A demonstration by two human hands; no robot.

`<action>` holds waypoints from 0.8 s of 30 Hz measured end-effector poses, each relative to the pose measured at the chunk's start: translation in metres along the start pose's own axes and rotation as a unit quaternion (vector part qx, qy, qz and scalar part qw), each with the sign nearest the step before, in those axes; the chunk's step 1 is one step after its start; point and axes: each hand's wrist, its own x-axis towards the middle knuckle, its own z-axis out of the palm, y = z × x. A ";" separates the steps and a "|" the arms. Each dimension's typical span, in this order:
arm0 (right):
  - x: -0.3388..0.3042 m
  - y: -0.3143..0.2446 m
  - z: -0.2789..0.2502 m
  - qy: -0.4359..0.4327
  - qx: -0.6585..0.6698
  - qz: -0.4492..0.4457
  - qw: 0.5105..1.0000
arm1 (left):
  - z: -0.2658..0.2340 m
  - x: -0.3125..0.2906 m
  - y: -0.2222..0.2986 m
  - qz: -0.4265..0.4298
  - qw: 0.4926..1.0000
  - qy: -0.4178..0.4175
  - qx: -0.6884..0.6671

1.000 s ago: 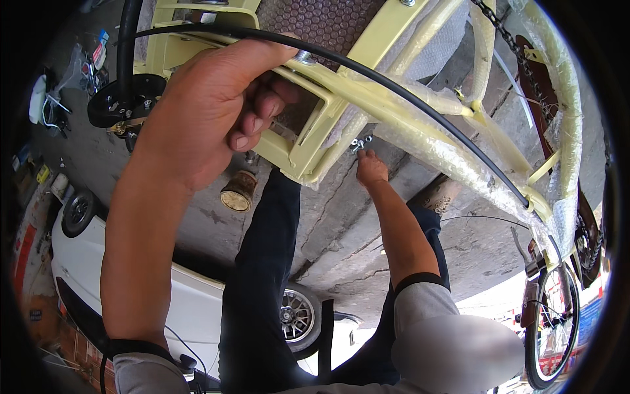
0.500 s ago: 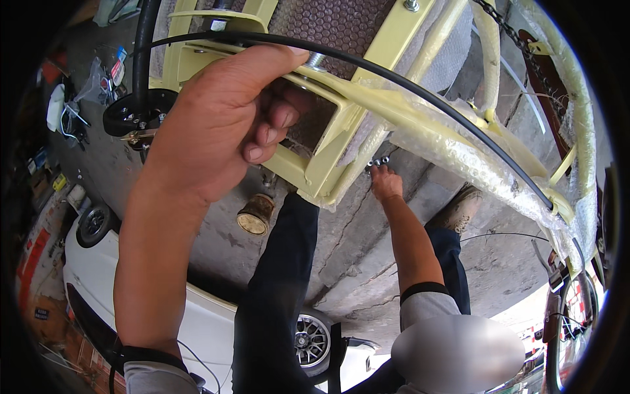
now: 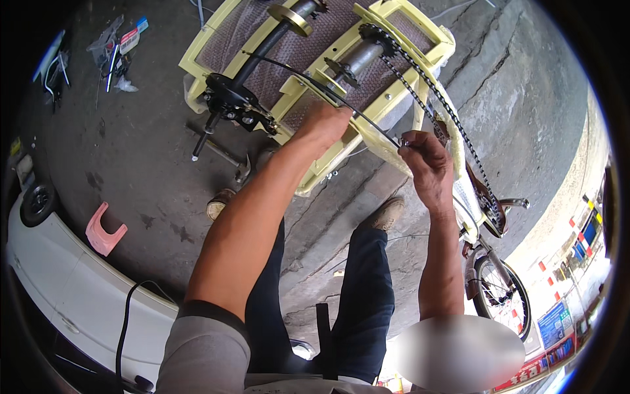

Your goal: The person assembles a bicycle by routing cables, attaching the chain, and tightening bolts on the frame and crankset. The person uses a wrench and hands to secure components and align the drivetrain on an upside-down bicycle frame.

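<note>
A pale yellow tricycle frame [image 3: 420, 26] lies upturned on the concrete, its axle, sprocket and chain [image 3: 453, 125] exposed. A thin black cable [image 3: 367, 121] runs across the frame. My left hand [image 3: 325, 125] grips the frame's yellow edge where the cable crosses it. My right hand [image 3: 423, 164] pinches the cable's end with a small metal fitting at the fingertips, just right of the left hand. My legs in dark trousers and worn shoes stand below.
A hammer [image 3: 226, 157] lies on the ground left of the frame, a pink plastic stool [image 3: 102, 230] further left. A white car body [image 3: 79, 295] fills the lower left. Scattered tools [image 3: 115, 49] lie top left. The tricycle's front wheel [image 3: 502, 295] is at the right.
The view has pulled back from the frame, so both hands look smaller. My left hand has slid down onto the frame edge. My right hand stays at the cable's end.
</note>
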 end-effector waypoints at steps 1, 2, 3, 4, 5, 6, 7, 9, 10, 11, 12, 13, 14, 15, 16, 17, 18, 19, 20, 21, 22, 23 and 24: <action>0.022 -0.015 0.005 0.002 -0.038 0.010 0.999 | 0.004 0.001 0.002 0.015 0.999 0.031 0.039; 0.041 -0.023 0.010 -0.042 0.001 0.014 0.999 | 0.006 0.000 0.002 0.009 0.998 0.045 0.046; 0.058 -0.025 0.018 -0.046 -0.027 0.062 0.997 | 0.007 0.002 0.004 -0.015 0.997 0.048 0.054; 0.074 -0.023 0.026 -0.078 -0.049 0.092 0.991 | 0.008 0.002 0.006 0.002 0.996 0.054 0.074; 0.087 -0.017 0.032 -0.085 -0.088 0.154 0.981 | 0.009 0.002 0.006 0.004 0.993 0.058 0.099; 0.097 -0.012 0.036 -0.121 -0.089 0.190 0.970 | 0.009 0.002 0.007 0.004 0.991 0.055 0.119; 0.102 -0.005 0.039 -0.158 -0.052 0.160 0.973 | 0.009 0.002 0.008 -0.012 0.993 0.057 0.103; 0.105 0.009 0.043 -0.190 -0.004 0.139 0.972 | 0.007 0.003 0.009 -0.009 0.995 0.018 0.095; 0.108 0.013 0.042 -0.163 0.060 0.189 0.967 | 0.007 0.003 0.009 0.001 0.994 0.017 0.107; 0.111 0.016 0.041 -0.175 0.065 0.196 0.963 | 0.008 0.003 0.008 0.007 0.993 0.021 0.115; 0.113 0.016 0.039 -0.191 0.069 0.203 0.958 | 0.008 0.003 0.007 0.011 0.992 0.028 0.122; 0.116 0.016 0.039 -0.183 0.049 0.233 0.954 | 0.007 0.004 0.007 0.020 0.991 0.026 0.130; 0.117 0.013 0.036 -0.215 0.074 0.226 0.947 | 0.008 0.003 0.007 0.027 0.990 0.024 0.135; 0.119 0.010 0.034 -0.226 0.074 0.233 0.943 | 0.007 0.002 0.006 0.028 0.990 0.024 0.136; 0.121 0.006 0.033 -0.242 0.051 0.231 0.941 | 0.008 0.002 0.006 0.021 0.990 0.037 0.133; 0.122 0.002 0.032 -0.239 0.017 0.241 0.940 | 0.007 0.002 0.006 0.024 0.990 0.045 0.131; 0.121 -0.001 0.029 -0.250 0.026 0.239 0.938 | 0.007 0.002 0.005 0.030 0.990 0.048 0.132; 0.121 -0.004 0.029 -0.258 0.020 0.233 0.937 | 0.009 0.001 0.004 0.035 0.990 0.045 0.132; 0.121 -0.006 0.028 -0.266 0.012 0.230 0.936 | 0.008 0.001 0.002 0.037 0.992 0.017 0.116; 0.122 -0.008 0.028 -0.269 -0.011 0.235 0.934 | 0.009 0.002 0.001 0.032 0.993 0.027 0.106; 0.123 -0.009 0.027 -0.274 -0.023 0.214 0.937 | 0.010 0.002 0.000 0.042 0.993 0.035 0.108; 0.124 -0.009 0.028 -0.296 -0.036 0.197 0.934 | 0.010 0.003 -0.001 0.041 0.993 0.036 0.107; 0.126 -0.010 0.028 -0.312 -0.058 0.188 0.930 | 0.011 0.004 -0.002 0.042 0.992 0.038 0.110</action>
